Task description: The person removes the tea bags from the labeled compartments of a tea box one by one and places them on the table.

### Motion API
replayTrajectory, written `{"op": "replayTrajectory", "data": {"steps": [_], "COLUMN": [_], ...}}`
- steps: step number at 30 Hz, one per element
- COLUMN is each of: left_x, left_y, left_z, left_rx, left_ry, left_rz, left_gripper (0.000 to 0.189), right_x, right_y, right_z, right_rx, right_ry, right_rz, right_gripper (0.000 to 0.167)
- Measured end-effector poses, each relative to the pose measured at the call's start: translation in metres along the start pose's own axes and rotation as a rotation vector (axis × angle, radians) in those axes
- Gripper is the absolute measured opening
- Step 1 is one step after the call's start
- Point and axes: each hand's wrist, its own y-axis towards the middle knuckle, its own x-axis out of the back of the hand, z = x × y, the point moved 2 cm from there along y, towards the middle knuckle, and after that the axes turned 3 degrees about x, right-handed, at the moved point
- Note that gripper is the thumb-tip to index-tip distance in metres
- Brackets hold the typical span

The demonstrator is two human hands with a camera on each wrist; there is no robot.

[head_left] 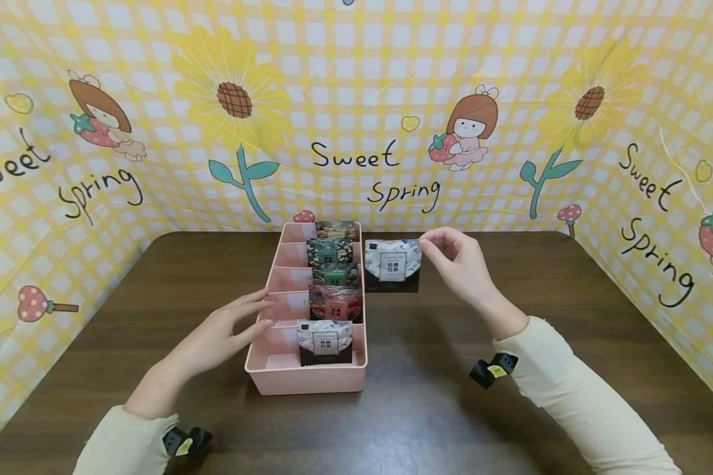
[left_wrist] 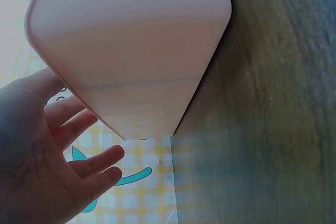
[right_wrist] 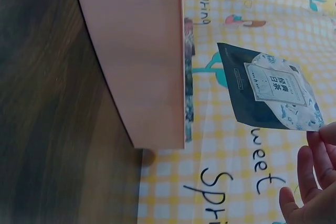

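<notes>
A white and black tea bag packet (head_left: 393,266) hangs by its upper right corner from my right hand (head_left: 460,267), pinched between thumb and finger. In the right wrist view the packet (right_wrist: 273,90) is off the table, beside the box. The pink divided box (head_left: 305,380) stands left of it, and packets are propped in its compartments. The front compartment holds a similar white and black packet (head_left: 325,343); behind it is a red one (head_left: 335,303), then green ones (head_left: 331,276). My left hand (head_left: 216,333) rests on the box's left rim, its fingers extended.
A brown wooden table (head_left: 416,402) lies under everything. Behind and at both sides hangs a yellow checked cloth (head_left: 344,99) with flowers and lettering. The box reaches nearly to the table's back edge. Black wrist cameras (head_left: 493,371) are strapped over the sleeves.
</notes>
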Motion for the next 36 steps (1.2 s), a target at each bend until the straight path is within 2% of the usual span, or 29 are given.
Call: {"op": "replayTrajectory", "data": {"steps": [18,26,29,33,36], "left_x": [0.000,0.000,0.000,0.000,0.000], "left_y": [-0.001,0.000,0.000,0.000,0.000], "left_z": [0.000,0.001,0.001,0.001,0.001], "left_rx": [0.011,0.007,0.004,0.006,0.010], "left_ry": [-0.002,0.000,0.000,0.002,0.003], "left_rz": [0.001,-0.002,-0.004,-0.006,-0.002], "left_gripper": [0.039,0.039,0.039,0.040,0.040], "right_x": [0.001,-0.008,-0.010,-0.014,-0.017], "right_y": [0.021,0.036,0.040,0.045,0.050], "right_z": [-0.039,-0.057,-0.054,-0.065,-0.082], "right_rx": [-0.050,-0.078,-0.105,-0.143,-0.175], "right_ry": [-0.005,-0.040,-0.047,-0.047,-0.054], "right_rz": [-0.046,-0.002,0.006,0.008,0.006], "right_gripper": [0.018,0.022,0.021,0.021,0.021]}}
